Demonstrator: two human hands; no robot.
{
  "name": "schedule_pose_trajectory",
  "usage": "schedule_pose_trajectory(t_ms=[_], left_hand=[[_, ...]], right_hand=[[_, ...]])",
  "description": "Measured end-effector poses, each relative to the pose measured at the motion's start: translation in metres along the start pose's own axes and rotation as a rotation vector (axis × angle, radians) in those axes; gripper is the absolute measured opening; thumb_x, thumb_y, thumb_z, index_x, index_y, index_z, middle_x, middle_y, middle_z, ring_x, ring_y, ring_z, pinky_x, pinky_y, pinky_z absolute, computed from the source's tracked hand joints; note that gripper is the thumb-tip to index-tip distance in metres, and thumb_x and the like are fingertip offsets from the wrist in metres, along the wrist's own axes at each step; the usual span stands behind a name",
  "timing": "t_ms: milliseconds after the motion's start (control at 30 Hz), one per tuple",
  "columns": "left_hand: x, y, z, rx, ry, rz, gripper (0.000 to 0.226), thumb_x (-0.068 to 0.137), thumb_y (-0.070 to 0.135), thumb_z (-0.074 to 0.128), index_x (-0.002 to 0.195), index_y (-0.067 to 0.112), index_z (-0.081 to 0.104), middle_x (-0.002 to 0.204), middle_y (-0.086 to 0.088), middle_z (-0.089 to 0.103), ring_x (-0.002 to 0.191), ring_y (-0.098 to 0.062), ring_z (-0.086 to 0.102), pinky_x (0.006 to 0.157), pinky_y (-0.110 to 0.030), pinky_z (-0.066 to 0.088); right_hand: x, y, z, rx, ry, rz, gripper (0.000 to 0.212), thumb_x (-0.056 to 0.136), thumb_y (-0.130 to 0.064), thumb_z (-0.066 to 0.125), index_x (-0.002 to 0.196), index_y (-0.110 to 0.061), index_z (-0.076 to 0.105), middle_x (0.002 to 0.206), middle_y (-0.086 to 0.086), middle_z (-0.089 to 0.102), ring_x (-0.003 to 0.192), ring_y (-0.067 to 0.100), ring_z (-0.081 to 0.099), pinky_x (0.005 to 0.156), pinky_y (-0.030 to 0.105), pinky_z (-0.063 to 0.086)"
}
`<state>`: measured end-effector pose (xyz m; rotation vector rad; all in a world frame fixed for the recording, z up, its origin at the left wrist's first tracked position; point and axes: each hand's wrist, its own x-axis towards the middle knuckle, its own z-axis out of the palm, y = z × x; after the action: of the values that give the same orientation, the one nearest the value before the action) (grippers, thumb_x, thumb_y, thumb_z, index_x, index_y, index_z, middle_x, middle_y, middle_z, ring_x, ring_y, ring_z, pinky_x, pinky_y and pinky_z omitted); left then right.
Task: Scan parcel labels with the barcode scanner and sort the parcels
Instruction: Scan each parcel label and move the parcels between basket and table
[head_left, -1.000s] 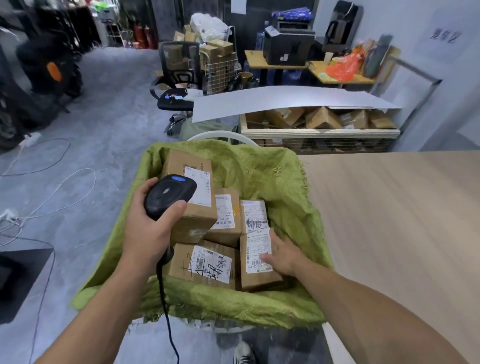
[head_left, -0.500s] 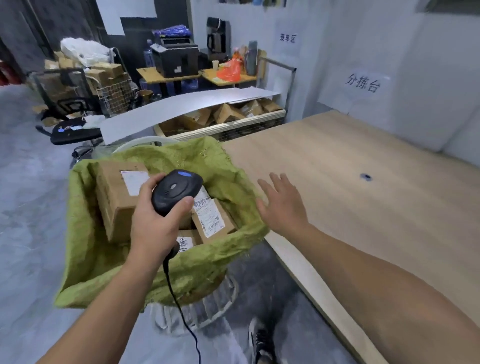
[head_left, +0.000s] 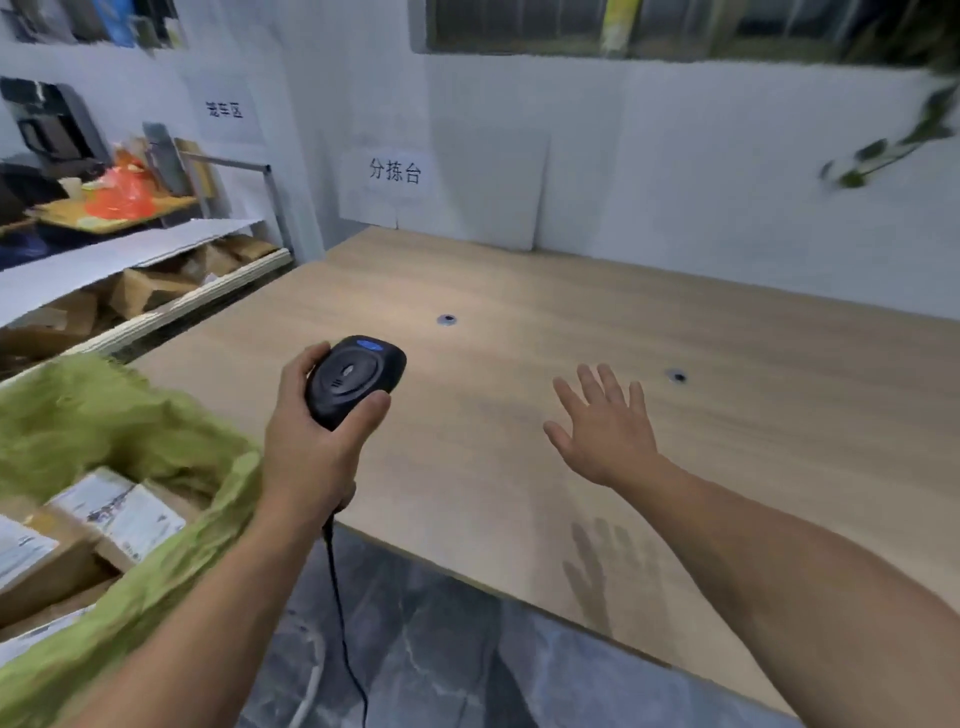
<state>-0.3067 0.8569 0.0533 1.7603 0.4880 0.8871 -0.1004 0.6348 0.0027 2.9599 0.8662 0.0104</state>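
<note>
The left hand (head_left: 311, 441), at centre frame, is wrapped round the black barcode scanner (head_left: 356, 376): the thumb lies along the near right side of its head and the fingers curl round the far left side. The scanner's rounded top with a blue button faces the camera, and its dark cable (head_left: 340, 613) hangs from under the hand down to the bottom edge of the frame. To the right the right hand (head_left: 605, 431) is flat and wide open with its fingers spread, palm down, holding nothing; it hovers over the wooden table (head_left: 519, 291) and casts a hand-shaped shadow (head_left: 608, 566) on the board nearer the camera.

The parcels (head_left: 117, 512) lie at the lower left of the frame inside a green woven sack (head_left: 104, 415) – brown cartons with white labels facing up, blurred so that the print cannot be read. The sack sits just beside the table's left edge.

Two small round holes (head_left: 447, 319) mark the tabletop. A paper sign (head_left: 395, 170) with printed characters hangs on the white wall behind it – upper centre. At the upper left, a low rack (head_left: 150, 291) holds more cardboard boxes, and an orange bag (head_left: 122, 192) lies on a desk behind it.
</note>
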Motion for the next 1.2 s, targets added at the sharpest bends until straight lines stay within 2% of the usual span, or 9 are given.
schedule_pose_trajectory(t_ms=[133, 333, 500, 600, 700, 833, 1000, 1133, 1200], left_hand=[[-0.018, 0.026, 0.096, -0.047, -0.129, 0.046, 0.065, 0.071, 0.038, 0.075, 0.130, 0.036, 0.047, 0.117, 0.025, 0.059, 0.097, 0.014, 0.059, 0.080, -0.009, 0.045], [-0.075, 0.068, 0.245, -0.141, -0.255, 0.025, 0.068, 0.070, 0.042, 0.076, 0.132, 0.038, 0.049, 0.103, 0.039, 0.061, 0.099, 0.002, 0.063, 0.090, -0.033, 0.051], [-0.129, 0.107, 0.342, -0.187, -0.378, 0.033, 0.063, 0.068, 0.045, 0.075, 0.124, 0.051, 0.047, 0.112, 0.021, 0.065, 0.103, -0.016, 0.065, 0.094, -0.051, 0.053], [-0.155, 0.127, 0.384, -0.196, -0.458, 0.035, 0.061, 0.066, 0.050, 0.075, 0.121, 0.055, 0.048, 0.108, 0.021, 0.065, 0.096, -0.035, 0.064, 0.085, -0.063, 0.053], [-0.178, 0.144, 0.421, -0.194, -0.522, 0.063, 0.060, 0.070, 0.046, 0.075, 0.122, 0.055, 0.047, 0.108, 0.031, 0.064, 0.100, -0.016, 0.066, 0.090, -0.053, 0.054], [-0.206, 0.165, 0.471, -0.244, -0.628, 0.053, 0.063, 0.070, 0.048, 0.076, 0.125, 0.053, 0.047, 0.115, 0.018, 0.064, 0.106, -0.047, 0.062, 0.086, -0.071, 0.049], [-0.244, 0.184, 0.531, -0.302, -0.723, 0.054, 0.066, 0.068, 0.051, 0.076, 0.128, 0.052, 0.047, 0.116, 0.015, 0.064, 0.105, -0.051, 0.060, 0.083, -0.074, 0.048], [-0.269, 0.190, 0.583, -0.314, -0.803, 0.047, 0.066, 0.069, 0.050, 0.076, 0.129, 0.051, 0.047, 0.117, 0.015, 0.064, 0.107, -0.047, 0.061, 0.086, -0.071, 0.049], [-0.279, 0.190, 0.613, -0.317, -0.821, 0.068, 0.065, 0.073, 0.046, 0.077, 0.131, 0.045, 0.047, 0.116, 0.018, 0.063, 0.108, -0.033, 0.065, 0.091, -0.058, 0.053]], right_hand=[[-0.045, 0.107, 0.002, -0.014, -0.010, 0.163, 0.066, 0.103, -0.059, 0.023, 0.161, -0.031, 0.005, 0.169, 0.004, -0.006, 0.155, 0.027, -0.011, 0.121, 0.058, 0.001], [-0.122, 0.272, 0.005, -0.005, 0.001, 0.399, 0.066, 0.102, -0.057, 0.026, 0.160, -0.032, 0.007, 0.169, 0.003, -0.002, 0.155, 0.027, -0.008, 0.121, 0.059, 0.004], [-0.197, 0.380, 0.014, 0.012, -0.032, 0.580, 0.065, 0.103, -0.055, 0.027, 0.160, -0.031, 0.009, 0.169, 0.004, -0.001, 0.155, 0.027, -0.006, 0.121, 0.059, 0.005], [-0.234, 0.421, 0.015, 0.035, -0.015, 0.666, 0.064, 0.103, -0.055, 0.028, 0.160, -0.032, 0.010, 0.169, 0.003, -0.001, 0.156, 0.025, -0.006, 0.121, 0.059, 0.005], [-0.269, 0.451, 0.017, 0.073, 0.006, 0.758, 0.064, 0.103, -0.054, 0.028, 0.160, -0.031, 0.010, 0.169, 0.003, 0.000, 0.155, 0.025, -0.007, 0.122, 0.058, 0.004], [-0.321, 0.483, 0.025, 0.134, -0.013, 0.896, 0.065, 0.103, -0.054, 0.026, 0.161, -0.031, 0.005, 0.169, 0.002, -0.004, 0.155, 0.025, -0.012, 0.122, 0.057, 0.001], [-0.375, 0.529, 0.033, 0.177, -0.030, 1.044, 0.065, 0.104, -0.055, 0.025, 0.161, -0.030, 0.005, 0.169, 0.004, -0.005, 0.155, 0.027, -0.013, 0.122, 0.058, 0.000], [-0.393, 0.571, 0.040, 0.208, -0.017, 1.118, 0.065, 0.104, -0.055, 0.026, 0.161, -0.030, 0.008, 0.169, 0.005, -0.004, 0.155, 0.027, -0.013, 0.122, 0.059, 0.000], [-0.395, 0.596, 0.046, 0.212, -0.017, 1.145, 0.065, 0.104, -0.055, 0.026, 0.161, -0.030, 0.008, 0.169, 0.004, -0.003, 0.155, 0.027, -0.013, 0.122, 0.059, 0.000]])
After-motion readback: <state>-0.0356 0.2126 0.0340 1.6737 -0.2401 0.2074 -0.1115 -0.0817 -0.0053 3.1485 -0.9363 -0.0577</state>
